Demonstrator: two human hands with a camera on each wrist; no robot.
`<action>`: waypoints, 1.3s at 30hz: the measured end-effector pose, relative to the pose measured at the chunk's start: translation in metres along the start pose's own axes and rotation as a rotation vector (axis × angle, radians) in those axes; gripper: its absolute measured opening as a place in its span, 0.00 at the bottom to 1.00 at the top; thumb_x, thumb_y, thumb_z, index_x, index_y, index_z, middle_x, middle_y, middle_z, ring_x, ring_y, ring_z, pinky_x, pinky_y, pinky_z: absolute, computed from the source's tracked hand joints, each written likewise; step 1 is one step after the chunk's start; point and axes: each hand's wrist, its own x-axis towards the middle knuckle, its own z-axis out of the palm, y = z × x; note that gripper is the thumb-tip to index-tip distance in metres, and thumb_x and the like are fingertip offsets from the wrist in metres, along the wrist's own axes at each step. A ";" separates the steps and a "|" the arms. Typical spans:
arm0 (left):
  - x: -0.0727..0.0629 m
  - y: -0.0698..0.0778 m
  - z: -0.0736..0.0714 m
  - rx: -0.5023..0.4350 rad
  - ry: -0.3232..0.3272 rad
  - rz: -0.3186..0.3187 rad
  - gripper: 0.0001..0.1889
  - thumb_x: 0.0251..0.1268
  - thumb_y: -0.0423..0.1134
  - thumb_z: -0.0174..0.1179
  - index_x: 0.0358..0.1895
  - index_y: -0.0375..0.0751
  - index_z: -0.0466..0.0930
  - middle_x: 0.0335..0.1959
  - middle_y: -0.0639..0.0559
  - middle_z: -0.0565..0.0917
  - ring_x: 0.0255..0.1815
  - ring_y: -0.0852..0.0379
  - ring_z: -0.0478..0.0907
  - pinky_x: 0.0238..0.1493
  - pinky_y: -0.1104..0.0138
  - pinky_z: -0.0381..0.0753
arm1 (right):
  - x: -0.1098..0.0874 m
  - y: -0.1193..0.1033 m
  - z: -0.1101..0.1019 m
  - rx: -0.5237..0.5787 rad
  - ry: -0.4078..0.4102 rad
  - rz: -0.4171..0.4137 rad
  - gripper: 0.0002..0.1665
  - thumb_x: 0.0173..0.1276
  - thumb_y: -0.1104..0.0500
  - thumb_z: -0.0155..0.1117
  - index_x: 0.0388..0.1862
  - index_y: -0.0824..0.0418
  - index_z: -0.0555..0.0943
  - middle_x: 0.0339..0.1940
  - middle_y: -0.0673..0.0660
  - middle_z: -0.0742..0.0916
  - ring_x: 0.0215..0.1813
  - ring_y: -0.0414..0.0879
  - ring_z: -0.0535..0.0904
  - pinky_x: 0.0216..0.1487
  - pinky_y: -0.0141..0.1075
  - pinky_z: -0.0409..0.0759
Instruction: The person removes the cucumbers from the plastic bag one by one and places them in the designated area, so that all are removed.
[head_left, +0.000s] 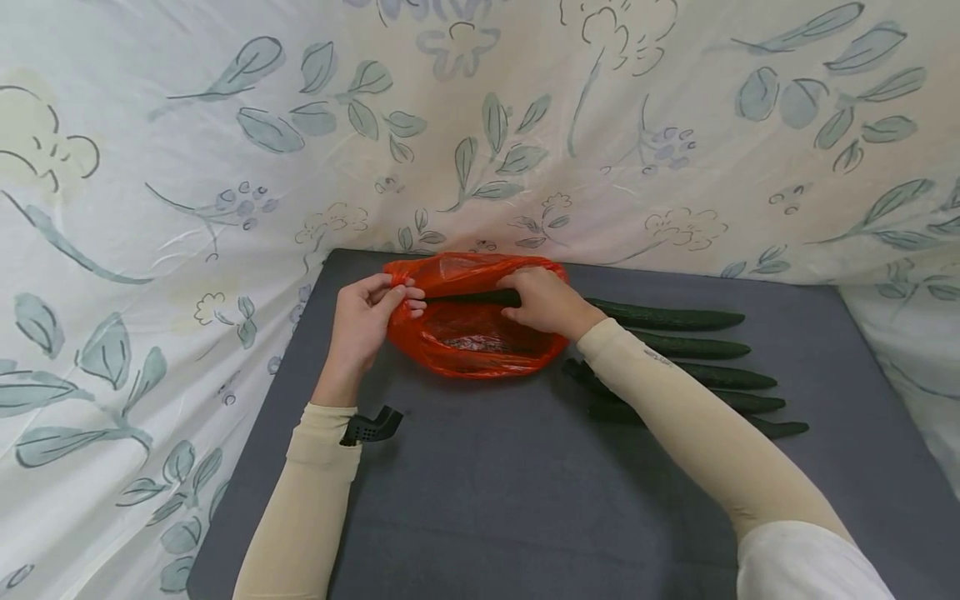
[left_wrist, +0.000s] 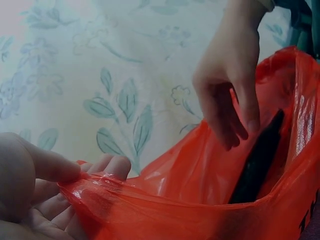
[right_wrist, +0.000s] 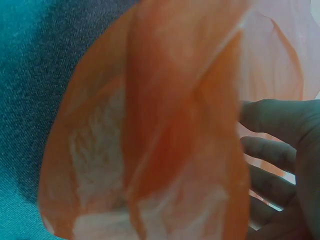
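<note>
A red plastic bag (head_left: 480, 362) lies on the table with its mouth spread wide. My left hand (head_left: 367, 321) pinches the bag's left rim between thumb and fingers, as the left wrist view also shows. Inside the bag is a dark green cucumber (left_wrist: 257, 157). Over the bag's mouth, my right hand (head_left: 551, 300) reaches in with loosely bent fingers. In the left wrist view the right hand (left_wrist: 230, 80) hangs beside the cucumber's upper end, with its fingers apparently apart from it. Red film partly fills the right wrist view, beside the relaxed fingers (right_wrist: 272, 150).
Right of the bag, several cucumbers (head_left: 667, 317) lie roughly in rows, some partly hidden under my right forearm. The dark grey table (head_left: 480, 492) meets a floral cloth (head_left: 480, 167) at the back and left. A black wrist device (head_left: 375, 425) sits on my left wrist.
</note>
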 end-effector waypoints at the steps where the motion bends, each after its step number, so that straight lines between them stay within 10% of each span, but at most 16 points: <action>1: 0.000 0.000 0.000 -0.001 -0.001 -0.001 0.15 0.83 0.27 0.58 0.62 0.16 0.79 0.47 0.29 0.89 0.40 0.44 0.92 0.49 0.58 0.92 | 0.002 0.001 0.001 0.012 -0.004 0.002 0.31 0.72 0.57 0.79 0.71 0.63 0.83 0.66 0.60 0.87 0.67 0.57 0.82 0.74 0.55 0.78; 24: -0.001 -0.003 0.001 -0.004 -0.002 0.006 0.13 0.83 0.26 0.57 0.60 0.18 0.81 0.46 0.29 0.89 0.36 0.53 0.92 0.47 0.60 0.92 | 0.019 0.021 0.018 -0.057 -0.081 0.071 0.41 0.71 0.56 0.79 0.80 0.59 0.75 0.72 0.61 0.83 0.74 0.61 0.75 0.80 0.56 0.70; 39: 0.001 -0.007 0.002 0.006 0.006 0.011 0.13 0.83 0.26 0.57 0.60 0.18 0.81 0.46 0.26 0.88 0.36 0.53 0.92 0.48 0.60 0.92 | 0.029 0.030 0.025 -0.176 -0.005 0.147 0.19 0.71 0.60 0.78 0.58 0.63 0.87 0.51 0.63 0.90 0.49 0.61 0.87 0.54 0.60 0.90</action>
